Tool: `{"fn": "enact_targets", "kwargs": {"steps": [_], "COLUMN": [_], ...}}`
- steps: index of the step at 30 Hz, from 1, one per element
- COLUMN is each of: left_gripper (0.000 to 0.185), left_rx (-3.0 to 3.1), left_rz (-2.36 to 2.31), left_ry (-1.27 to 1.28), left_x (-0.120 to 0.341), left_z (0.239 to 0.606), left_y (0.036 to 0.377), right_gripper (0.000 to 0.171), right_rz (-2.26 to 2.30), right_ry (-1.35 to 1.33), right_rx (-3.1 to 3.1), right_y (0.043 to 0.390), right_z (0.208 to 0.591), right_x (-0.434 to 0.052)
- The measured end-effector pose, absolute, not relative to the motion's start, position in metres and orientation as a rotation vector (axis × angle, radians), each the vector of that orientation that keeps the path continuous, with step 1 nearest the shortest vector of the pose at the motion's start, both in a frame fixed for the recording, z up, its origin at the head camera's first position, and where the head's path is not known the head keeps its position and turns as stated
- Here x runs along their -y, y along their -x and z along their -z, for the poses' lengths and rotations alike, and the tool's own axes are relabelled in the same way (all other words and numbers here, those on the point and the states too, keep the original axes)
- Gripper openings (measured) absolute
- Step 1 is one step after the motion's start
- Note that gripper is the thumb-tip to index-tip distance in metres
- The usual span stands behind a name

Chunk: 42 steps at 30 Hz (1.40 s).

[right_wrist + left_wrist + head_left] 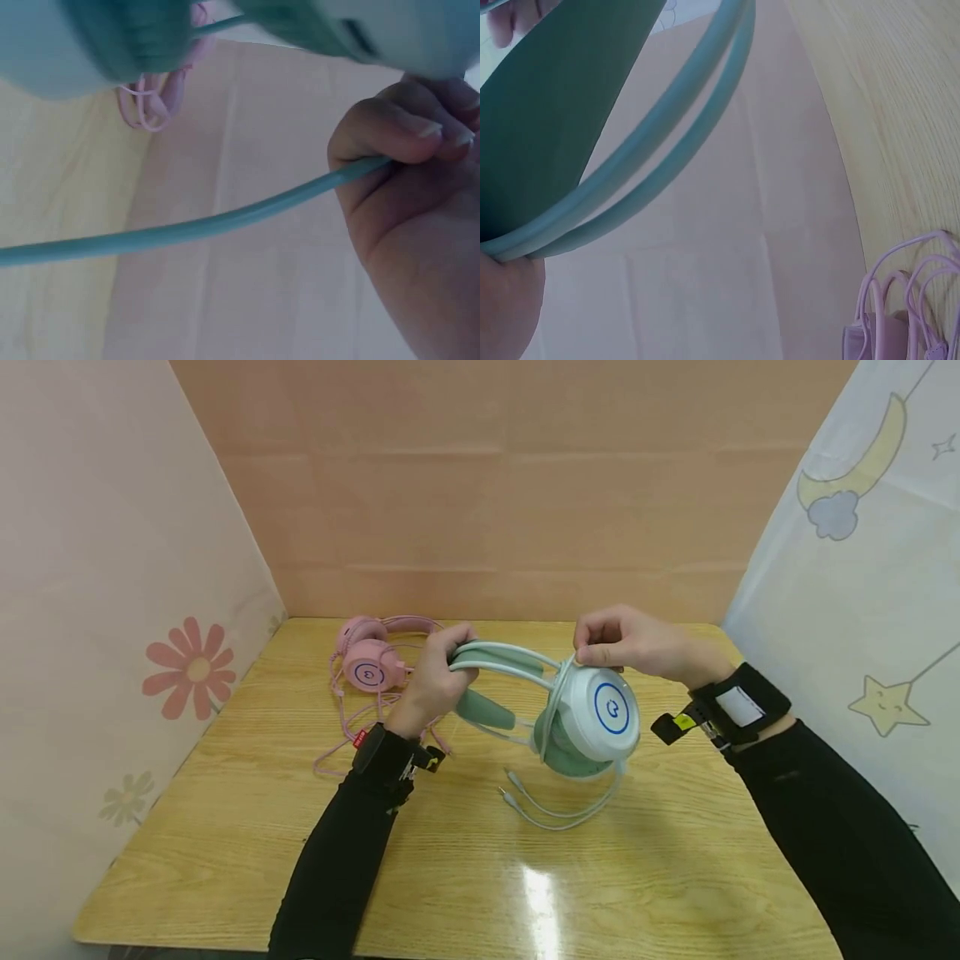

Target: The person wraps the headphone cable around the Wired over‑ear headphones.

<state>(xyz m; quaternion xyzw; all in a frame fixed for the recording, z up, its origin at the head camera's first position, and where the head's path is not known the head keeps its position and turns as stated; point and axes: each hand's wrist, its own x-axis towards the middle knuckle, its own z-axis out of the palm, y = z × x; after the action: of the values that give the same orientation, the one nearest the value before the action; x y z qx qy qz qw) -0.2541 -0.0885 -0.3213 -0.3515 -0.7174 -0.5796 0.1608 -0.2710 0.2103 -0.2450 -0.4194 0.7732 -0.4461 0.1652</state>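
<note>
1. The left hand point(435, 681) is wrapping its fingers round the headband of the mint-green headset point(570, 710), holding it up just above the wooden table point(675, 877).
2. The right hand point(637, 643) is pinching the headset's cable point(225, 221) tight at the top of the white ear cup point(603, 710).
3. It's looking light; the band is probably springy, the cups padded, the thin cable floppy and snag-prone, so band and cup shell are looking like the safest holds.
4. A pink headset point(371, 660) is lying behind, near the back wall.

The pink headset point(372, 662) and its loose cord point(341, 752) block the table's point(637, 877) back left. White plugs point(510, 785) lie in the middle. The front and right side are open room.
</note>
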Motion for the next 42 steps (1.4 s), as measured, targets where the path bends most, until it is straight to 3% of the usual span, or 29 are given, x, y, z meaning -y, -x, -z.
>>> {"fn": "enact_targets", "kwargs": {"steps": [24, 42], "left_gripper": [0.013, 0.011], "left_rx": [2.039, 2.021], "left_rz": [1.752, 1.861], "left_ry": [0.892, 0.848], "left_x": [0.088, 0.085], "left_z": [0.327, 0.325], "left_y": [0.257, 0.257], "right_gripper": [0.03, 0.015], "right_rz": [1.741, 1.844], "right_ry": [1.107, 0.978], "right_rx": [-1.692, -1.754], "right_y": [0.288, 0.276], "right_z": [0.306, 0.309], "right_x": [-0.214, -0.207]}}
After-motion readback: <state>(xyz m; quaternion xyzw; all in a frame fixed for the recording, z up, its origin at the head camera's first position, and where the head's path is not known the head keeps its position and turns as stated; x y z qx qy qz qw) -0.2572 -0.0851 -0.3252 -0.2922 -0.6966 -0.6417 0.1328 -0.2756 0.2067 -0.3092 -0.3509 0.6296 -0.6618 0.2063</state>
